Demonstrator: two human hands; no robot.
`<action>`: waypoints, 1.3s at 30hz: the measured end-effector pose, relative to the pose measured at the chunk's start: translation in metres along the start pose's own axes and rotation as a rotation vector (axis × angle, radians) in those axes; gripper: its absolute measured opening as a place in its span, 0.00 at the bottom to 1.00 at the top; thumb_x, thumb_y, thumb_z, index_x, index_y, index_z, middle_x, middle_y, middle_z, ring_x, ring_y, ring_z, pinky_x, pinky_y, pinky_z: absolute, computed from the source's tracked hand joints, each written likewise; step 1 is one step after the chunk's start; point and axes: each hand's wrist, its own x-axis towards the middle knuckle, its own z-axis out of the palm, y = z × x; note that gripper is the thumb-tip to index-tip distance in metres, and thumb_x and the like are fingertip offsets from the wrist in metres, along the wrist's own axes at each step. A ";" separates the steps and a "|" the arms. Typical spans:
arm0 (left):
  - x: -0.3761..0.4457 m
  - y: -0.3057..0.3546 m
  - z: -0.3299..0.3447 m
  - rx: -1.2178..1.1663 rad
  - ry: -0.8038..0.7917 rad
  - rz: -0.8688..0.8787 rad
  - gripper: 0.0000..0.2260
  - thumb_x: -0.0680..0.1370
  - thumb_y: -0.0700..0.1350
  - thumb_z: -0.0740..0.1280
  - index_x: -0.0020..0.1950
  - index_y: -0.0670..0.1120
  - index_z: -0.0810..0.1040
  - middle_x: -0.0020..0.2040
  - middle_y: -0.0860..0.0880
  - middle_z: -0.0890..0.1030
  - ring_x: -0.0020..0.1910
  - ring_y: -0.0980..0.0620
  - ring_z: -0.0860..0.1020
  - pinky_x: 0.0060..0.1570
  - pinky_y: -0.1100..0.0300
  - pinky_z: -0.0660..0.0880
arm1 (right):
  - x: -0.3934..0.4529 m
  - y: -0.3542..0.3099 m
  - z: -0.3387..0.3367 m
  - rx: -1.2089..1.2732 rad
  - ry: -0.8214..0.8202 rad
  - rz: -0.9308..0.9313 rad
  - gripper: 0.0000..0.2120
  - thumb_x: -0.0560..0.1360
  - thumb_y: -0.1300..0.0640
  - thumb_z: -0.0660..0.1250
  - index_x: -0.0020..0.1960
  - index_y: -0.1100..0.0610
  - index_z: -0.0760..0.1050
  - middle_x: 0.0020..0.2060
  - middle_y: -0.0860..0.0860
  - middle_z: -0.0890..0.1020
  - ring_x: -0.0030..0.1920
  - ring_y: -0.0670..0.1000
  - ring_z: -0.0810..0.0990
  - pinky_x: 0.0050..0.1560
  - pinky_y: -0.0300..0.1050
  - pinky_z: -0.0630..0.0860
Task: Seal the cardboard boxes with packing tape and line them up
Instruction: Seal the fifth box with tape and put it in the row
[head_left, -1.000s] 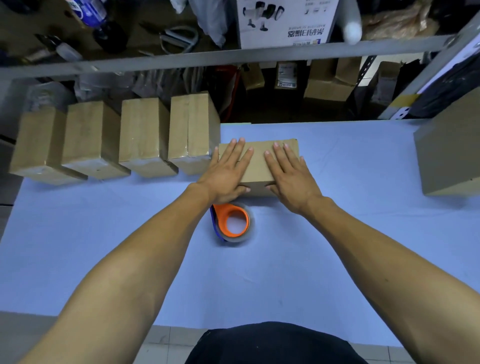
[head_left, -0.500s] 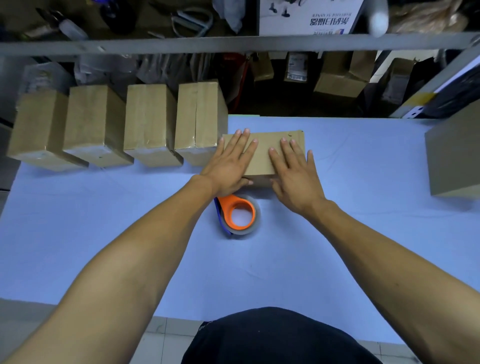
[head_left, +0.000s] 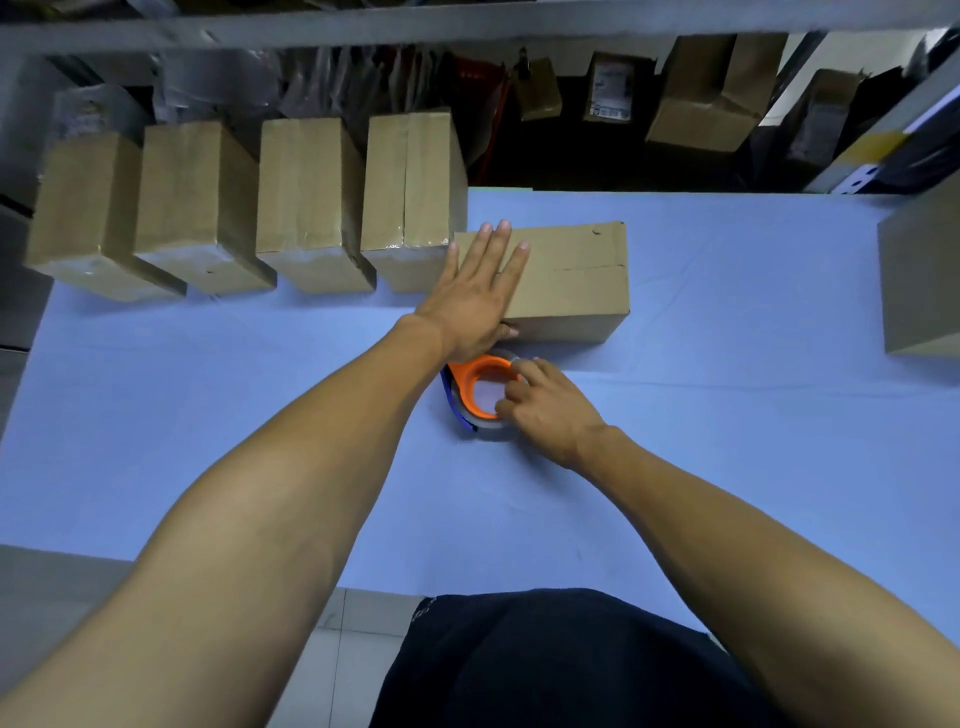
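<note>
Right hand (head_left: 550, 410) at 6 o'clock of the box, grip curled on the tape (head_left: 480, 392), fingers over its near-right rim. The tape lies flat on the bench (head_left: 727, 467), touching or just short of the box front; can't tell which. Orange core looks stiff, roll probably light; a blue piece shows at its 9 o'clock, mostly hidden. Best hold looks like the core or outer rim; film edge likely sticky. Loose tape end not visible.

Left hand (head_left: 480, 291) lies flat on the box (head_left: 566, 280), grip wide, fingers straight, holding nothing. Box lies on its side, top seam untaped, likely light, walls firm but dentable; would slide on the bench.

At 10 o'clock, four sealed boxes (head_left: 306, 202) stand in a row, nearest touching the box. Another box (head_left: 919, 280) at 3 o'clock is cut off by the frame. Shelves behind are dark and unclear.
</note>
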 end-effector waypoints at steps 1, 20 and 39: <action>0.000 0.000 0.000 -0.006 0.001 -0.005 0.43 0.81 0.56 0.64 0.80 0.42 0.35 0.79 0.38 0.33 0.78 0.39 0.34 0.75 0.37 0.39 | -0.001 0.003 -0.002 -0.031 0.059 -0.010 0.12 0.61 0.64 0.77 0.43 0.54 0.84 0.38 0.52 0.83 0.55 0.59 0.82 0.55 0.52 0.78; 0.003 0.003 0.002 -0.056 0.016 -0.060 0.44 0.80 0.57 0.65 0.80 0.42 0.38 0.79 0.39 0.35 0.79 0.39 0.35 0.74 0.36 0.40 | 0.004 -0.012 0.027 0.170 -0.084 0.350 0.29 0.78 0.42 0.65 0.65 0.65 0.70 0.55 0.61 0.81 0.57 0.60 0.78 0.56 0.50 0.68; -0.005 0.015 -0.013 -0.119 -0.095 -0.069 0.42 0.81 0.55 0.63 0.80 0.44 0.34 0.78 0.42 0.30 0.77 0.42 0.31 0.73 0.37 0.36 | -0.114 0.040 -0.031 0.713 0.173 0.571 0.13 0.64 0.48 0.60 0.46 0.52 0.70 0.34 0.44 0.76 0.34 0.49 0.74 0.31 0.41 0.64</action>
